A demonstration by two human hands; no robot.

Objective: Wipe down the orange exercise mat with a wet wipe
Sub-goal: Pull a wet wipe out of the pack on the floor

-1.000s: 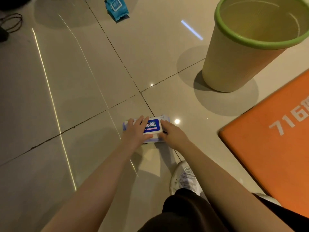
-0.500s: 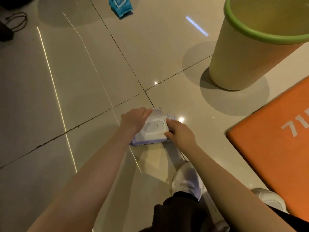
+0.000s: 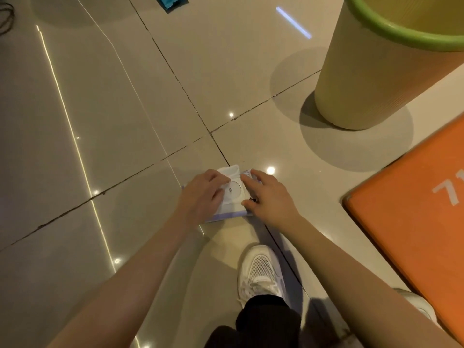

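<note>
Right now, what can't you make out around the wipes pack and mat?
Head view only.
- Opening of the wipes pack: the left hand covers it; whether a wipe is pinched, unclear.
- Orange mat: cut off by the right edge.
- Bin: rim cut off by the frame; bottom unseen.
- Blue packet: cut off by the top edge.

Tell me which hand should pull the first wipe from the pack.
Left. The left hand has its fingertips at the round opening of the wipes pack, while the right hand spans its right edge, steadying it on the floor.
</note>
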